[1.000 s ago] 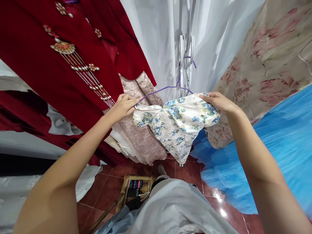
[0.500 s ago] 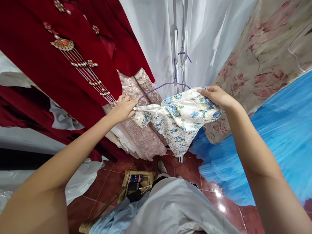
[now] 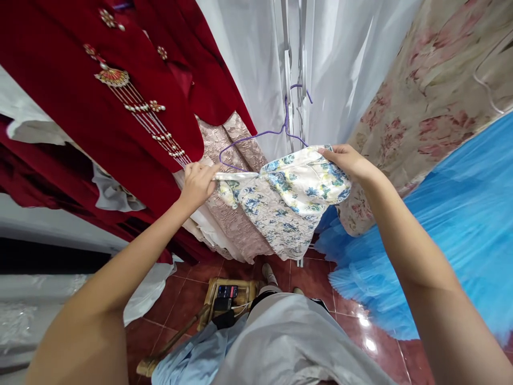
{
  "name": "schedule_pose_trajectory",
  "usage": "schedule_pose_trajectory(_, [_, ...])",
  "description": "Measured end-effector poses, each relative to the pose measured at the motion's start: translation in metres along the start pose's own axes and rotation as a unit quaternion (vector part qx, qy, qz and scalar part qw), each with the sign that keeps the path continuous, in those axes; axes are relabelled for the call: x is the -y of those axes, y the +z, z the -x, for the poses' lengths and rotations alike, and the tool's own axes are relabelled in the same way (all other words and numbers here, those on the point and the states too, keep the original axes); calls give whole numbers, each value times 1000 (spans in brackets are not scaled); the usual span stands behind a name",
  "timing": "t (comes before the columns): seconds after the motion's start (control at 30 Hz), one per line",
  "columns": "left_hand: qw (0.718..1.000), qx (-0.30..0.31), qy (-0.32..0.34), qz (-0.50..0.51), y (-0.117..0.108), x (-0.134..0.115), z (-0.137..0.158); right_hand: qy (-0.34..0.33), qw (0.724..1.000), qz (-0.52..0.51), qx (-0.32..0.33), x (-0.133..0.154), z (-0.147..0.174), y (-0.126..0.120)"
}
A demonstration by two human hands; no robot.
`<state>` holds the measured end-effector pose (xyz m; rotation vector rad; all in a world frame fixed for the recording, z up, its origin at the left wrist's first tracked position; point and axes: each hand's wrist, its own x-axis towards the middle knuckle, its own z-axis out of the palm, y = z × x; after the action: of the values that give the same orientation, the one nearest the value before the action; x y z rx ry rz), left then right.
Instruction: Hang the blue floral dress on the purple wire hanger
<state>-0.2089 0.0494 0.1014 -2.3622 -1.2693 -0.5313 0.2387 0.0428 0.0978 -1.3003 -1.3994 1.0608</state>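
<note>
Between my hands hangs a white dress with blue and yellow flowers (image 3: 286,208). My left hand (image 3: 198,184) pinches the end of its left shoulder edge, the cloth pulled taut. On the other side my right hand (image 3: 344,159) grips the right shoulder, thumb on top. A purple hanger (image 3: 256,136) hooks onto a white metal rack post (image 3: 302,69); its left arm lies bare outside the cloth, while its right arm runs behind the right shoulder and is hidden there.
Red velvet garments with a beaded ornament (image 3: 114,77) and a pink brocade garment (image 3: 232,139) hang left. At right are a floral beige dress (image 3: 401,107) and blue tulle (image 3: 452,214). A bamboo chair (image 3: 210,294) holding a phone (image 3: 227,291) stands below, on red tiles (image 3: 180,299).
My left hand has moved slightly left with the shoulder edge, off the purple hanger, whose left arm now shows bare. My right hand has shifted a little left.
</note>
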Motion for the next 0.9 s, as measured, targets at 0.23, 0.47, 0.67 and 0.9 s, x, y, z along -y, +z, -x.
schedule_pose_trajectory(0.23, [998, 35, -49, 24, 2, 9, -37, -2, 1000, -18, 25, 5, 0, 7])
schedule_pose_trajectory(0.47, [993, 76, -56, 64, 30, 16, -70, -37, 999, 14, -4, 4, -1, 7])
schedule_pose_trajectory(0.67, [995, 88, -4, 47, 39, 20, -86, -24, 999, 35, -3, 2, -5, -1])
schedule_pose_trajectory(0.9, [993, 109, -11, 33, 63, 21, -94, -44, 997, 62, 7, -1, -6, -1])
